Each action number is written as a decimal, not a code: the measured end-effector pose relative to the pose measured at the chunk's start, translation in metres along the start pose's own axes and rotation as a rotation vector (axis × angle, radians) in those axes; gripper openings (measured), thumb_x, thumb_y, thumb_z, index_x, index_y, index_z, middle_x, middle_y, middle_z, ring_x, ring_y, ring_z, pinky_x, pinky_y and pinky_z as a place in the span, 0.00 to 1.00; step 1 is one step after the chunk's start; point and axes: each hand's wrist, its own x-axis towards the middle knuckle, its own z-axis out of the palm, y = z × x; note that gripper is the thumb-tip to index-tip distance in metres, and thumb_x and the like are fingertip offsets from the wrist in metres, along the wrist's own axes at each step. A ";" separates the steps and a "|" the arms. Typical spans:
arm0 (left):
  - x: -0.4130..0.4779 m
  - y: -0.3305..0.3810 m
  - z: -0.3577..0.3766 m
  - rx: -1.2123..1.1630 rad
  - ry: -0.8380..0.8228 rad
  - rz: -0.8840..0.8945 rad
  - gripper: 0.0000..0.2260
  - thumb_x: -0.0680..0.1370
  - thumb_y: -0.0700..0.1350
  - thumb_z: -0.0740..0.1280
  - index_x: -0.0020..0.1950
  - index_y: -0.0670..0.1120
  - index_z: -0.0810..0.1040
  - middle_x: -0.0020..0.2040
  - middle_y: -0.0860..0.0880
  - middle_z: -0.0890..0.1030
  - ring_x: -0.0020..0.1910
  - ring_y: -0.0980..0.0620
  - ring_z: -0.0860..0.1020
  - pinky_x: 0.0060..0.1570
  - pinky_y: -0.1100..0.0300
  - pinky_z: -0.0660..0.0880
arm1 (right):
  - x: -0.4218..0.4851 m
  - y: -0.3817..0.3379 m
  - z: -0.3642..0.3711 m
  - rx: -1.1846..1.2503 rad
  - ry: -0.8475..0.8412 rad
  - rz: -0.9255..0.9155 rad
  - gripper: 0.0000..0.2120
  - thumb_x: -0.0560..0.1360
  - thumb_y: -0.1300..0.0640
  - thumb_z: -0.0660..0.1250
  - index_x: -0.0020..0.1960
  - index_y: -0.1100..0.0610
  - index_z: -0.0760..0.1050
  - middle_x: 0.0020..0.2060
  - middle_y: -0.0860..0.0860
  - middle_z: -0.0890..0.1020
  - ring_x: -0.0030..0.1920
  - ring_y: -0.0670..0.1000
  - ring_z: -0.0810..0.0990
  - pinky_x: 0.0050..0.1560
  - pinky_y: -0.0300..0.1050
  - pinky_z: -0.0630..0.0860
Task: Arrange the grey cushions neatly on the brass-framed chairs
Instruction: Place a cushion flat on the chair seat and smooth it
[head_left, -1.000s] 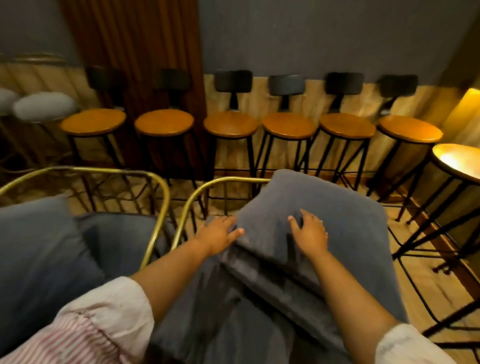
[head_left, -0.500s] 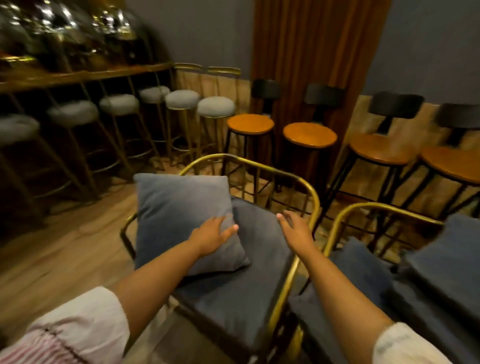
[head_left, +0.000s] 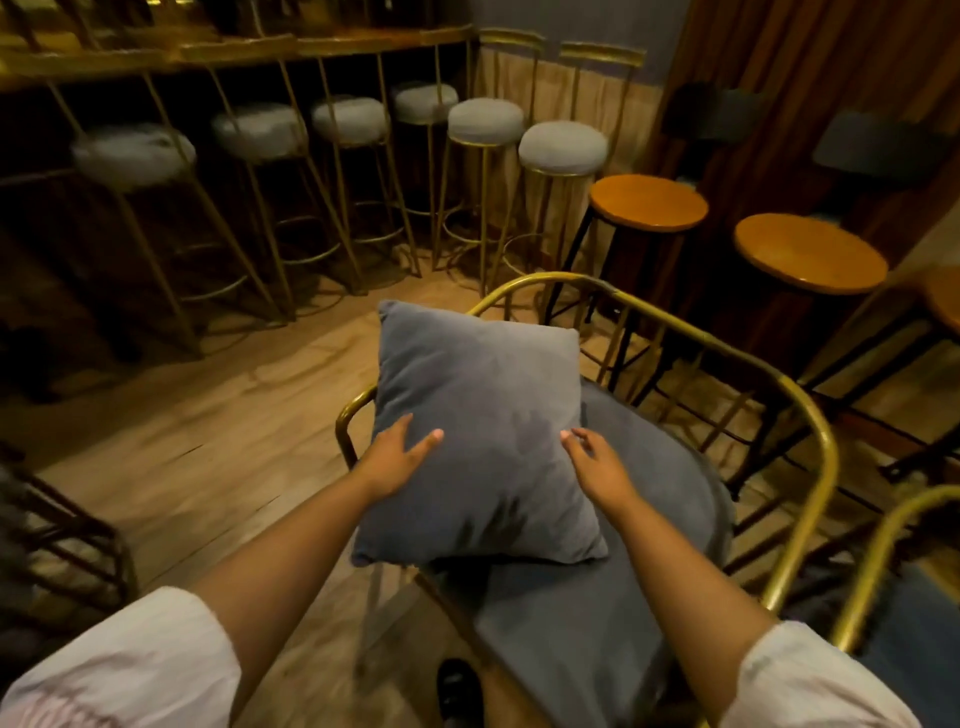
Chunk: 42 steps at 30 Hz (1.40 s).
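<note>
- The grey cushion (head_left: 483, 441) leans on the left arm of the near brass chair (head_left: 810, 415), its near corner hanging past the seat pad (head_left: 649, 519).
- My left hand (head_left: 397, 457) lies flat on it, grip spread; my right hand (head_left: 597, 467) is at its right edge, fingers loosely open, pinching nothing.
- Risk, I judge: push left and it could tip over the thin rail onto the wooden floor (head_left: 208, 415).
- The cushion is square, plump, velvety; the frame is smooth curved tube.
</note>
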 end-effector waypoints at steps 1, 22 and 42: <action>0.017 -0.005 -0.004 0.002 -0.001 -0.008 0.33 0.76 0.60 0.62 0.77 0.45 0.58 0.75 0.50 0.64 0.75 0.48 0.62 0.73 0.50 0.61 | 0.019 0.002 0.005 0.016 -0.002 0.033 0.27 0.79 0.46 0.59 0.72 0.61 0.66 0.71 0.59 0.70 0.69 0.60 0.70 0.67 0.53 0.68; 0.244 -0.097 -0.004 -0.275 0.214 -0.119 0.47 0.69 0.56 0.74 0.78 0.52 0.46 0.78 0.49 0.59 0.75 0.47 0.61 0.71 0.55 0.61 | 0.239 0.085 0.061 0.276 0.231 0.345 0.52 0.62 0.31 0.70 0.77 0.54 0.56 0.75 0.55 0.63 0.73 0.59 0.65 0.73 0.56 0.64; 0.217 -0.065 0.035 -0.424 -0.140 -0.193 0.40 0.71 0.63 0.67 0.77 0.51 0.55 0.76 0.50 0.65 0.73 0.46 0.65 0.71 0.51 0.63 | 0.139 0.073 -0.014 0.290 0.370 0.459 0.44 0.67 0.41 0.73 0.75 0.56 0.59 0.73 0.57 0.67 0.69 0.63 0.69 0.63 0.59 0.69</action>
